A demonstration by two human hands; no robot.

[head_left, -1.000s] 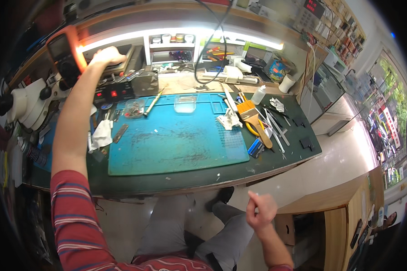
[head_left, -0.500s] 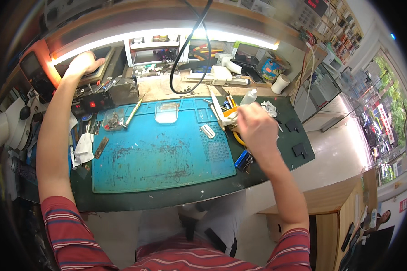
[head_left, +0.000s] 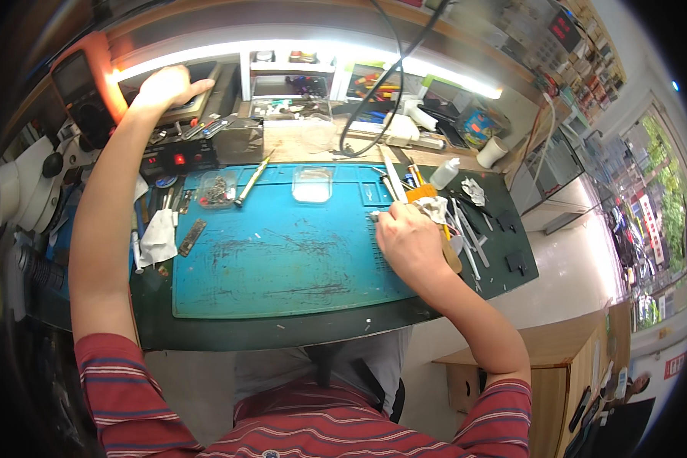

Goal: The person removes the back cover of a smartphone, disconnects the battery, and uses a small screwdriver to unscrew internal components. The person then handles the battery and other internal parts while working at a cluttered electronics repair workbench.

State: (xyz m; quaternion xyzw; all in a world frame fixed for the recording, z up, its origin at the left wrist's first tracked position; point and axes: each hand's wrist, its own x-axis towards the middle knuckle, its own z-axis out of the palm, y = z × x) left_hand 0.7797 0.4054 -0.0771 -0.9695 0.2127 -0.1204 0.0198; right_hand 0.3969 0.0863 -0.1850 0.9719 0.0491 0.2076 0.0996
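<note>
- Blue repair mat point(head_left: 282, 256) below: holding the right hand point(head_left: 408, 235) palm-down over its right edge, fingers bunched toward the surface.
- Showing a small pale piece point(head_left: 375, 217) at the right fingertips, on the mat's right side, lying left of the knuckles and slightly farther from the body; being unable to tell pinching from merely touching, or which way its long axis is running.
- Resting the left hand point(head_left: 164, 85) on a dark flat panel with pale edging point(head_left: 198, 104), beyond the mat's far left corner; hiding most fingertips, so not revealing whether gripping or just lying on top.
- Holding both hands well apart, with the right clearly nearer the pale piece and the left nearer the panel.
- Seeing a crumpled white tissue point(head_left: 433, 208) just beyond the right hand, right of the mat, over a flat brush with orange bristles point(head_left: 420, 195); slanting toward the mat's near right corner along the brush's long axis, partly hidden by the wrist.
- Noticing a squeeze bottle point(head_left: 444, 175) standing past the mat's far right corner.
</note>
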